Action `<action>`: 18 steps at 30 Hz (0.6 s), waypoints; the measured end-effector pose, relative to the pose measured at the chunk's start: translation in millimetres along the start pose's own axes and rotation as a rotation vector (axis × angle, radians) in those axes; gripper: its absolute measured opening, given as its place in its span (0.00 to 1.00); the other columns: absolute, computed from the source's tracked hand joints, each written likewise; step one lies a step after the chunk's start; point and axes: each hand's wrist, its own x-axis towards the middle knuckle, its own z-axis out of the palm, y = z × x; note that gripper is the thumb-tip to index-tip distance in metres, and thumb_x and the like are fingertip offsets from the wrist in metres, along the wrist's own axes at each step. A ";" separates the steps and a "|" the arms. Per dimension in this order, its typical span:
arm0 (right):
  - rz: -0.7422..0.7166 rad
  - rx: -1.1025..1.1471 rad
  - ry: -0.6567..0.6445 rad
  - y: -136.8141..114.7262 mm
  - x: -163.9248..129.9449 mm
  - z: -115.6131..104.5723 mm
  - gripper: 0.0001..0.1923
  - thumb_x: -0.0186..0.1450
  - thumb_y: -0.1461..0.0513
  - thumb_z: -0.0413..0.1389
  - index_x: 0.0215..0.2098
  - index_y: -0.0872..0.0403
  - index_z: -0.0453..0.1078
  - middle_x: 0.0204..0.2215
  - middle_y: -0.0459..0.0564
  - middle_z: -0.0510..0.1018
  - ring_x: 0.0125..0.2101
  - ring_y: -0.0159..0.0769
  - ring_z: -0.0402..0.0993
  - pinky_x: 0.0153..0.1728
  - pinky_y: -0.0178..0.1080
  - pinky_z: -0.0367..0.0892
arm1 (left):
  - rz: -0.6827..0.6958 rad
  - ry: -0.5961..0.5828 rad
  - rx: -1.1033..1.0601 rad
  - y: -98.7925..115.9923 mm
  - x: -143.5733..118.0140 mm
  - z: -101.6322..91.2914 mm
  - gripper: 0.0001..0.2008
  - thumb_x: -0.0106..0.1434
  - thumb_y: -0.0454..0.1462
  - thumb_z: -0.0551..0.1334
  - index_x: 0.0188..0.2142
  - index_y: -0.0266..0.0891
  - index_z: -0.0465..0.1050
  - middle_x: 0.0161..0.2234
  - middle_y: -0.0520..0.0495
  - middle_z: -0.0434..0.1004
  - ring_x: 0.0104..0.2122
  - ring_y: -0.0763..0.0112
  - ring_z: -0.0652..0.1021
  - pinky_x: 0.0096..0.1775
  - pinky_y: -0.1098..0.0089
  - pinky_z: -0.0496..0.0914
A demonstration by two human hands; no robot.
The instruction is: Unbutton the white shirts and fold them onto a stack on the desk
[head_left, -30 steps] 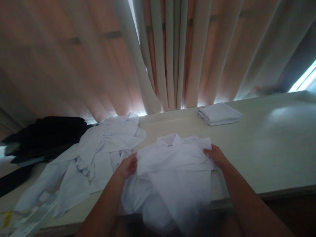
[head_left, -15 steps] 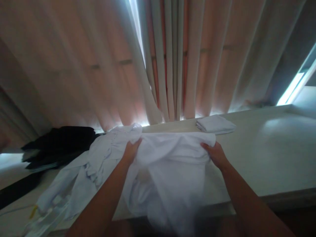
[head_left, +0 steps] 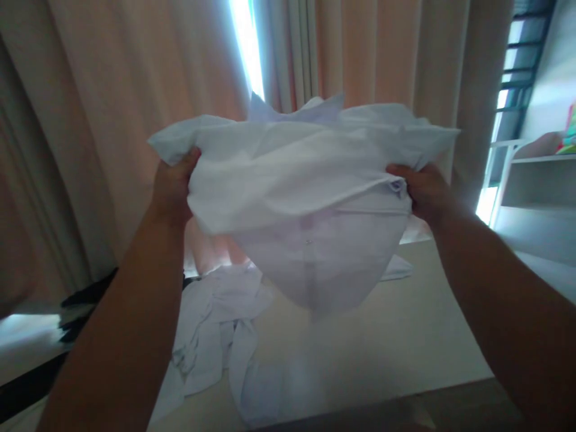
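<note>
A white collared shirt (head_left: 279,168) hangs in the air above the table, stretched sideways between my two hands. Its pointed collar stands up at the top middle, and the lower part drapes down in a thin, see-through curve. My left hand (head_left: 175,180) is closed on the cloth at the left, thumb on the near side. On the right, my right hand (head_left: 420,186) grips the other side, where the fabric bunches under the thumb. The fingers behind the cloth are largely hidden.
Below on the pale table (head_left: 378,348) lies a crumpled white garment (head_left: 216,324). A folded white cloth (head_left: 398,268) shows partly behind the shirt. Dark clothes (head_left: 81,306) are at the left. Curtains (head_left: 135,72) hang behind, and a white shelf (head_left: 540,159) stands at right.
Both hands have lifted the white shirt up off the table and spread it at a higher level. The head view has tilted upward, bringing the shelf into sight.
</note>
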 end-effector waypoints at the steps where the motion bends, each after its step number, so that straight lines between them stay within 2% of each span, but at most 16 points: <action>1: 0.031 -0.009 -0.010 -0.1 -0.7 0.2 0.15 0.59 0.66 0.65 0.45 0.56 0.75 0.45 0.49 0.82 0.42 0.36 0.79 0.49 0.44 0.72 | -0.004 -0.017 0.001 -1.3 1.9 0.4 0.13 0.66 0.34 0.64 0.47 0.27 0.71 0.37 0.51 0.82 0.41 0.69 0.79 0.52 0.59 0.74; 4: 0.097 0.017 -0.021 4.9 -16.5 -1.8 0.17 0.59 0.63 0.66 0.47 0.54 0.75 0.43 0.48 0.82 0.41 0.39 0.80 0.49 0.46 0.74 | -0.043 -0.040 -0.013 -16.0 -8.5 -3.8 0.12 0.64 0.36 0.65 0.45 0.30 0.73 0.33 0.53 0.82 0.40 0.68 0.80 0.53 0.57 0.74; 7: 0.108 0.081 0.041 7.4 -42.7 -7.2 0.19 0.59 0.63 0.67 0.48 0.49 0.74 0.45 0.46 0.82 0.45 0.43 0.80 0.48 0.47 0.76 | -0.115 0.001 -0.058 -25.4 -36.1 -13.0 0.12 0.60 0.38 0.68 0.41 0.32 0.73 0.35 0.50 0.83 0.44 0.63 0.80 0.53 0.58 0.74; 10: 0.113 0.134 0.042 5.9 -68.3 -13.4 0.23 0.58 0.64 0.68 0.51 0.45 0.72 0.42 0.43 0.83 0.43 0.43 0.81 0.42 0.45 0.79 | -0.181 0.066 -0.098 -20.3 -67.1 -23.1 0.13 0.54 0.37 0.70 0.35 0.33 0.72 0.35 0.48 0.83 0.46 0.59 0.81 0.51 0.61 0.76; 13: 0.126 0.154 -0.004 4.0 -86.9 -15.5 0.23 0.59 0.65 0.67 0.51 0.44 0.71 0.39 0.41 0.84 0.37 0.41 0.82 0.37 0.41 0.81 | -0.241 0.115 -0.130 -12.0 -89.1 -32.8 0.08 0.57 0.33 0.66 0.37 0.32 0.73 0.34 0.49 0.83 0.50 0.57 0.79 0.52 0.62 0.76; 16: 0.082 0.141 0.037 9.3 -90.9 -10.8 0.18 0.61 0.63 0.65 0.49 0.44 0.73 0.40 0.41 0.83 0.43 0.43 0.81 0.43 0.43 0.80 | -0.209 0.146 -0.156 -17.4 -93.7 -41.5 0.10 0.63 0.31 0.58 0.43 0.30 0.73 0.39 0.49 0.83 0.59 0.55 0.72 0.57 0.60 0.71; 18: 0.021 0.129 0.064 22.9 -82.8 -5.3 0.15 0.62 0.61 0.65 0.47 0.43 0.74 0.42 0.40 0.83 0.51 0.45 0.77 0.51 0.46 0.77 | -0.135 0.180 -0.166 -34.3 -86.3 -46.1 0.13 0.65 0.31 0.56 0.48 0.29 0.72 0.46 0.49 0.81 0.63 0.56 0.67 0.60 0.62 0.67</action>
